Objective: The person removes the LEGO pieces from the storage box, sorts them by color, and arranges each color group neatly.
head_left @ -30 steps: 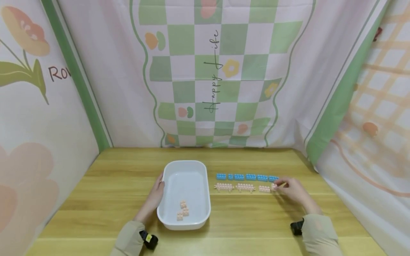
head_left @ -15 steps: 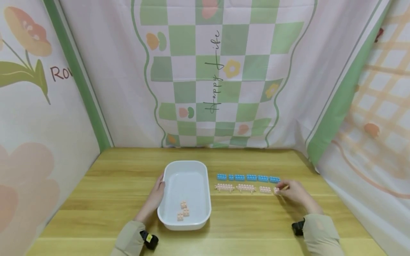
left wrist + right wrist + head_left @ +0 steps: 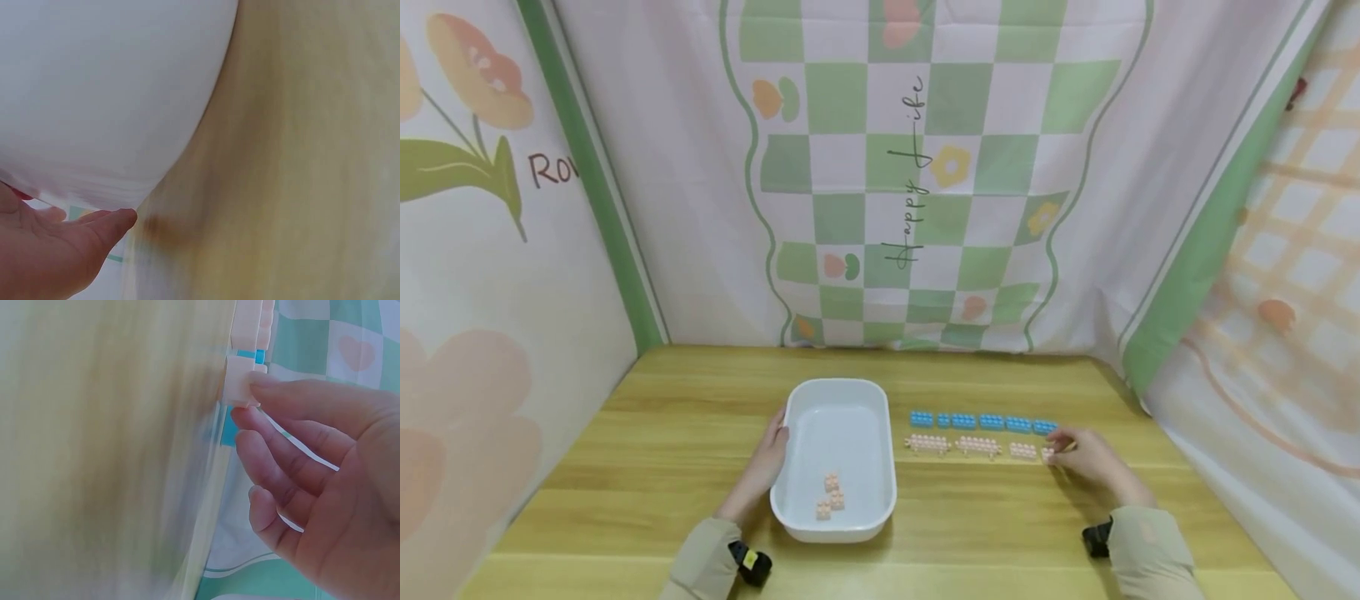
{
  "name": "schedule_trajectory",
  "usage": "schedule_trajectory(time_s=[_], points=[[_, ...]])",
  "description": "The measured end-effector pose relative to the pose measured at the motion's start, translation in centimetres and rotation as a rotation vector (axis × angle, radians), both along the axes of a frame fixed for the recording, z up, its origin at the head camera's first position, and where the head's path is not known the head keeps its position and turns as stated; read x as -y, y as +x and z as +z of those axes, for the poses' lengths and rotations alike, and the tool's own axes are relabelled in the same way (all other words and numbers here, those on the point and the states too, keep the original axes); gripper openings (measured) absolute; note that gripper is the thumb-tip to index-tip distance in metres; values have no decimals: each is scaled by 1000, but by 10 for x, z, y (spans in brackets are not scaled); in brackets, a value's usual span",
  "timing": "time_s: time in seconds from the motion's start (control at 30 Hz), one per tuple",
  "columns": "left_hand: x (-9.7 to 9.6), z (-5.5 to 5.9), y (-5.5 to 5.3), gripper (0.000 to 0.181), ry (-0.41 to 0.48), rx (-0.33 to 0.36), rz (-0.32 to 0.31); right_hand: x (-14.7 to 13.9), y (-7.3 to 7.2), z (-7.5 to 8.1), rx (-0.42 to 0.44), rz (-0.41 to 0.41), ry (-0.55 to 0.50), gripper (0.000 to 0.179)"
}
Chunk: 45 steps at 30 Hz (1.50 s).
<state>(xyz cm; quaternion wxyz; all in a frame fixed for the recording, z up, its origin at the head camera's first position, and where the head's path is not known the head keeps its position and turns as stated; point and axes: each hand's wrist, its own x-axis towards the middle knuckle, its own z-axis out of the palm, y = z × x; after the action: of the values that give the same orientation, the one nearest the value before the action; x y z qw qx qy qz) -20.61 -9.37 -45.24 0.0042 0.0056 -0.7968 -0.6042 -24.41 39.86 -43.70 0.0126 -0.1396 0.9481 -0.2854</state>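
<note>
My right hand (image 3: 1086, 454) pinches a small pink building brick (image 3: 240, 381) between thumb and fingertips, at the right end of a row of pink bricks (image 3: 977, 445). In the right wrist view the thumb lies on the brick, and the other fingers are loosely bent. Behind that row runs a line of blue bricks (image 3: 991, 422). My left hand (image 3: 767, 454) grips the left side of a white tub (image 3: 778, 500), thumb at the rim. Several of its fingers are hidden in the head view. Three peach bricks (image 3: 831, 500) lie inside the tub near its front end.
Everything stands on a wooden table (image 3: 985, 533). A printed curtain (image 3: 895, 208) hangs along its back edge, with more cloth at both sides. Black wrist cameras (image 3: 749, 564) sit on both wrists.
The right hand has brought the small pink brick slightly rightward and nearer to me, down level with the row. The left hand and the tub stay put; the head view has shifted slightly.
</note>
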Motion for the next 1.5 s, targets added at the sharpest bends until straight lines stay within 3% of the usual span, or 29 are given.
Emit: schedule_trajectory(time_s=[0.27, 0.47, 0.63, 0.77, 1.03, 1.5], points=[[0, 2, 2, 52, -5, 6, 5, 1, -2, 1, -5, 4, 16, 32], [-1, 4, 2, 52, -7, 11, 0, 9, 5, 13, 35, -32, -13, 44], [-1, 2, 2, 52, -6, 11, 7, 31, 6, 28, -80, -45, -12, 39], [0, 1, 2, 52, -2, -5, 3, 55, 5, 39, -194, -3, 23, 34], [-1, 1, 0, 51, -8, -7, 10, 111, 0, 52, -272, 135, -26, 28], [-1, 2, -1, 51, -4, -12, 5, 214, 3, 62, -259, 422, -89, 21]])
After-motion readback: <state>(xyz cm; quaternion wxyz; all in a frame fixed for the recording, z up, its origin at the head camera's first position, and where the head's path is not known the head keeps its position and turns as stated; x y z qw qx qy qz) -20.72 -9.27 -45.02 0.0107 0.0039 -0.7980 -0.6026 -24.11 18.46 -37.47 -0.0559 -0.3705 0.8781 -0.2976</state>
